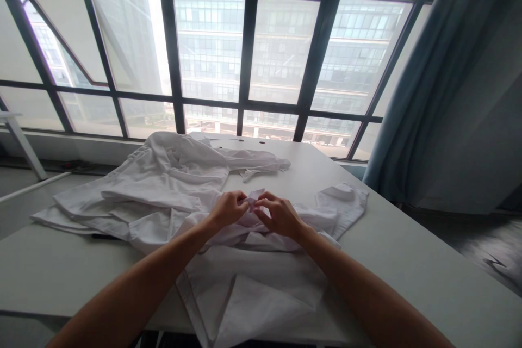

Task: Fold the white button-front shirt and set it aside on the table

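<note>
In the head view, a white garment (pixel 163 174) lies crumpled across a white table (pixel 408 261), and both bare hands work at the middle of it. The left hand (pixel 229 209) comes in with its back upward, its fingers curled in and its thumb pinching a small raised fold (pixel 256 194) of the cloth. The right hand (pixel 281 215) faces it just beside, its fingers bent towards the same fold and a gap showing between forefinger and thumb; whether these fingertips grip the cloth or only touch it, I cannot tell. The two hands are close together but apart, with the fold between them. The garment spreads left in loose, layered folds, with a long narrow part (pixel 261 162) stretching right beyond the hands and a flatter end (pixel 346 201) lying to the right of the right hand. Nearer the person, a wide piece (pixel 261 304) hangs down over the table's near edge. Part of a dark thing (pixel 108 237) shows under the cloth on the left; what it is cannot be told. Behind the table stands a large window (pixel 210 38) with dark bars, and a blue-grey curtain (pixel 440 92) hangs on the right.
</note>
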`<state>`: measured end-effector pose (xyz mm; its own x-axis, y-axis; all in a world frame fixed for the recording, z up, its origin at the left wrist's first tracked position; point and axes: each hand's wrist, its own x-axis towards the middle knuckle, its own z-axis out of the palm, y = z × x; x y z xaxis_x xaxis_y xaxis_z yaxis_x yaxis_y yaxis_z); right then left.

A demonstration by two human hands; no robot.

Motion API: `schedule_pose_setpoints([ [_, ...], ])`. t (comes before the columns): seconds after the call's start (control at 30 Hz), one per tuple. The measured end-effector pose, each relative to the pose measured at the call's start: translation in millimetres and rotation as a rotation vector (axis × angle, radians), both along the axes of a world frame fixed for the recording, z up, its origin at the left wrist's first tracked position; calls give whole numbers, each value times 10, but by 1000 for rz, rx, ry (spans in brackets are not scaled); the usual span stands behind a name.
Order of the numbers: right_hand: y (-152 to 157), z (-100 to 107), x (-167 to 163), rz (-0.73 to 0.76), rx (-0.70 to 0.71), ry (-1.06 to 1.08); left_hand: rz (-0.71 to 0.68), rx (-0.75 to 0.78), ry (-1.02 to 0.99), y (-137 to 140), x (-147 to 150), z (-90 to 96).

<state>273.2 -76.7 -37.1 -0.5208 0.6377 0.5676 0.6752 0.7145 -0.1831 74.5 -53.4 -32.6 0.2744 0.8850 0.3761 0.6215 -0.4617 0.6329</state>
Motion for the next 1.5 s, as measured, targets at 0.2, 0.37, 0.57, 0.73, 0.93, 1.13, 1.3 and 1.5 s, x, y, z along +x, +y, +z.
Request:
schedule_pose_setpoints([
  [0.2,133,-34,105,-447,-147,-88,4,224,37,25,-12,-11],
  [0.37,245,-108,195,-488,-262,-5,-68,512,67,49,-67,40],
  [0.57,379,-173,204,-341,-309,293,-319,580,17,-6,-30,51],
  [0.73,439,-161,228,-308,-356,570,-196,598,97,45,-73,56],
  [0.93,390,-9,316,-193,-496,961,116,481,207,290,-349,36],
  [1.13,335,25,296,0,-671,1061,114,391,201,268,-296,-29],
  [1.3,377,-15,338,37,-632,919,76,274,208,235,-189,-95],
  [1.5,413,-117,464,-400,-115,318,-34,294,194,262,-186,-107],
])
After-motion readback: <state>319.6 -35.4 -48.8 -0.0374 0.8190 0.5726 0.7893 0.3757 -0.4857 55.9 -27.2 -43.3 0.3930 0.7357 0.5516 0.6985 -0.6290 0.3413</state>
